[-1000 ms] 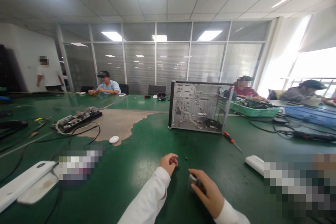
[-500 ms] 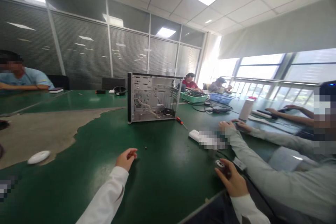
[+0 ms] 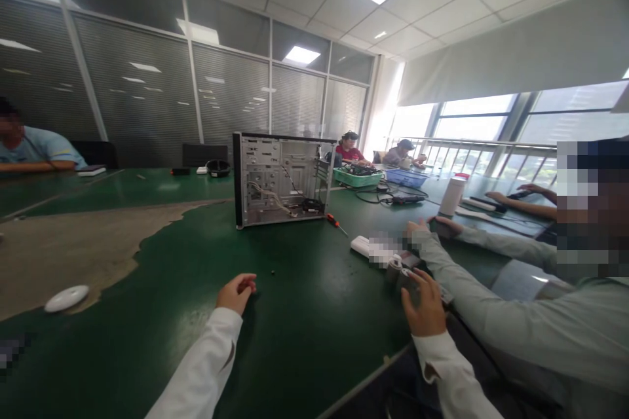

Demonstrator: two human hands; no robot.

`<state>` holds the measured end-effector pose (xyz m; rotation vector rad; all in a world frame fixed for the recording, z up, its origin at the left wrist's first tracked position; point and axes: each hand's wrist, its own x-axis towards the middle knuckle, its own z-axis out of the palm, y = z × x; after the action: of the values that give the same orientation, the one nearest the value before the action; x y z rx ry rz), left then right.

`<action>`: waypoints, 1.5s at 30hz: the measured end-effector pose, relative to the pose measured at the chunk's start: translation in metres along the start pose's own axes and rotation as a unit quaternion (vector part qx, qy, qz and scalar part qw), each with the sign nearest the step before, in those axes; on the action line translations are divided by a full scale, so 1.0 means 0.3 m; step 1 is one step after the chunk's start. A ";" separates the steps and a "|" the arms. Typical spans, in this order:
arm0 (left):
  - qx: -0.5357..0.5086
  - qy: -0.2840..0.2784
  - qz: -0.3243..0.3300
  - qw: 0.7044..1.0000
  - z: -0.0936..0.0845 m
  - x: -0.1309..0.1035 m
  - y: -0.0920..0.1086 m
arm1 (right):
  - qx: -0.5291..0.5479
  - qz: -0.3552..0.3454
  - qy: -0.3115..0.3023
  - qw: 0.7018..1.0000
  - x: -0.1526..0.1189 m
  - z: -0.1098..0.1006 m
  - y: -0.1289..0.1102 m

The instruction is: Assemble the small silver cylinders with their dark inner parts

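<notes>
My left hand point(image 3: 236, 292) rests over the green table point(image 3: 304, 327) with its fingers curled together; whether something small is between them cannot be made out. Just right of it lies a tiny dark piece point(image 3: 273, 272). At the right, my right hand point(image 3: 423, 304) has its fingers around a small grey round object point(image 3: 405, 280), beside another round metallic one point(image 3: 394, 268). An open computer case point(image 3: 282, 180) stands upright farther back, cables inside. By its lower right corner lies a red and black screwdriver point(image 3: 334, 221).
A person's grey sleeve point(image 3: 484, 321) reaches in close at the right. Near it are a white power strip point(image 3: 361, 246) and a white bottle point(image 3: 452, 196). Green point(image 3: 358, 178) and blue point(image 3: 405, 178) baskets stand farther back. A white oval object point(image 3: 67, 299) lies left.
My right hand has moved forward and slightly left with the round object, up beside the other round one. My left hand has barely moved. The view has turned slightly right.
</notes>
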<state>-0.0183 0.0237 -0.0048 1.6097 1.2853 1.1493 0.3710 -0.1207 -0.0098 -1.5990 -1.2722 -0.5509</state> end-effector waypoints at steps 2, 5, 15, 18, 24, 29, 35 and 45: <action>0.003 0.005 -0.002 1.000 -0.001 -0.003 0.004 | 0.020 -0.090 -0.078 0.993 -0.017 0.030 -0.111; -0.010 0.013 0.000 1.000 0.003 -0.008 0.005 | 0.041 -0.191 -0.268 0.944 -0.041 0.112 -0.298; -0.032 0.043 -0.003 0.999 -0.009 -0.012 -0.005 | 0.048 -0.240 -0.387 0.889 -0.036 0.458 -0.649; -0.027 0.044 -0.003 0.999 -0.008 -0.012 -0.004 | 0.080 -0.260 -0.372 0.887 -0.037 0.493 -0.661; -0.010 0.051 -0.001 0.999 -0.002 -0.012 -0.007 | 0.106 -0.289 -0.349 0.885 -0.038 0.512 -0.659; -0.011 0.045 -0.002 0.999 -0.009 -0.010 -0.016 | 0.109 -0.299 -0.353 0.880 -0.036 0.455 -0.640; -0.020 0.043 -0.008 0.999 -0.012 -0.006 -0.020 | 0.081 -0.308 -0.346 0.883 -0.028 0.244 -0.451; 0.008 0.055 -0.009 0.998 0.000 -0.011 -0.012 | -0.161 -0.088 -0.050 0.982 0.145 -0.044 0.093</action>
<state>-0.0198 0.0212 -0.0088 1.5622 1.3792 1.2345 0.4144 -0.1112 0.0195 -1.8065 -1.4673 -0.8298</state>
